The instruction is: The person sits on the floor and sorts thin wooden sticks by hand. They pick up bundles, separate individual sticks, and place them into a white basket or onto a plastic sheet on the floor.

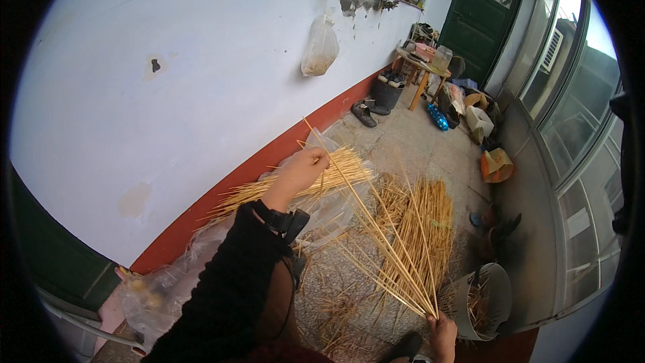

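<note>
My right hand (442,335), low in the view, grips the lower ends of several long straw stalks (395,249) that fan out up and to the left. My left hand (304,169) is raised over the far pile, thumb and fingers pinched on straw; a short bent piece shows by the fingers. One long stalk runs past the left fingertips down to the right hand. Under the left hand, a pile of cleaned-looking straw (347,166) lies on clear plastic sheeting (330,217). A thicker straw bundle (436,222) lies on the floor beyond the held stalks.
A perforated plastic basket (456,307) holding straw scraps stands beside my right hand. Loose straw bits (347,307) litter the floor. Along the white wall are black shoes (364,113), a dark bucket (387,93) and a small wooden table (421,64). A plastic bag (321,45) hangs there.
</note>
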A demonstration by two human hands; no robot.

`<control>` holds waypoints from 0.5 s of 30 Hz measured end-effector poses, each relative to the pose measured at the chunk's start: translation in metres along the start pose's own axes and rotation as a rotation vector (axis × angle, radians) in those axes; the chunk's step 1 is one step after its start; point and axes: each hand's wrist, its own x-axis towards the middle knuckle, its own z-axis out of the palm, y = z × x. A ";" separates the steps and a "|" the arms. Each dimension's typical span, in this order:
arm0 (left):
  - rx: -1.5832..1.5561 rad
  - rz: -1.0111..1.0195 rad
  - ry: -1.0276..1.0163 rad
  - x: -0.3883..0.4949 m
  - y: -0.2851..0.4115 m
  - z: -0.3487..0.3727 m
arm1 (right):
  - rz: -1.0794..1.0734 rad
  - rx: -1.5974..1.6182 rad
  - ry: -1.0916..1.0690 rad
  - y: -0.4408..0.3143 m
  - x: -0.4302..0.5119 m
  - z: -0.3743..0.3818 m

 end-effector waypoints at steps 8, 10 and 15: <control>0.121 0.198 0.102 -0.015 0.030 0.030 | -0.001 -0.003 -0.031 -0.013 0.000 0.007; 0.193 0.209 0.056 -0.018 0.036 0.033 | -0.077 0.018 0.008 -0.013 0.000 0.008; 0.328 0.292 -0.191 -0.037 0.053 0.052 | -0.120 0.080 0.010 -0.025 -0.003 0.007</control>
